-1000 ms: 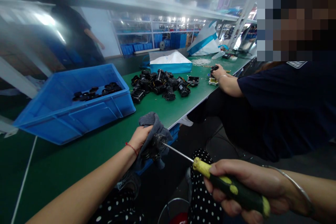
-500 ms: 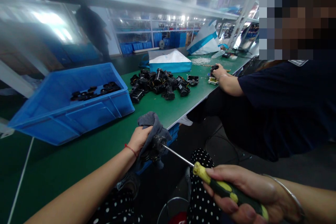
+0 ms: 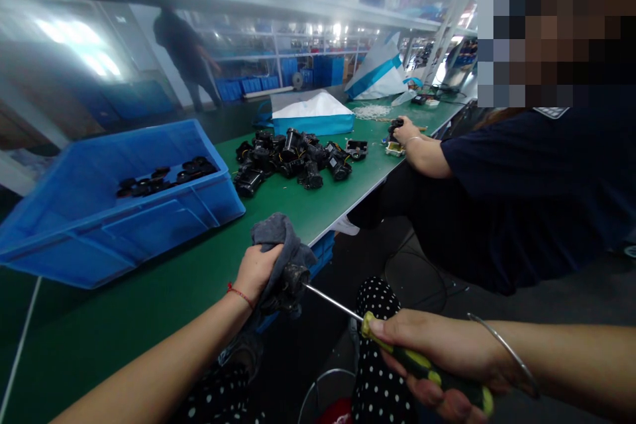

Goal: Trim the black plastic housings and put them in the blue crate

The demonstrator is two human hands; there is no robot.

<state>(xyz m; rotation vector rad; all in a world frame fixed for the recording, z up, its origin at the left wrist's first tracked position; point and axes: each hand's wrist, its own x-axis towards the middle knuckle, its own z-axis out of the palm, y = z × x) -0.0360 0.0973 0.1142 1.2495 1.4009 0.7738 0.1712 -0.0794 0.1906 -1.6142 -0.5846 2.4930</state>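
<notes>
Grey cloth [image 3: 278, 233] and an indistinct part [image 3: 297, 275] fill your curled left hand [image 3: 256, 271] by the table [image 3: 318, 202] edge; your right hand [image 3: 440, 344] clenches a screwdriver [image 3: 366, 324].

Gap on bench [image 3: 308, 209] past L hand [image 3: 257, 270], blue bin [image 3: 154, 232] blocks L, blk parts pile [image 3: 294, 158] ahead

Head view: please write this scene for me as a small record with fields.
Left hand: grips a grey cloth and, with it, a dark part
Right hand: holds a screwdriver, its tip at the dark part
Blue bin: on green bench, round black pieces inside
Pile: black parts, right of the bin
Co-worker's hand: holds a small black object
</notes>
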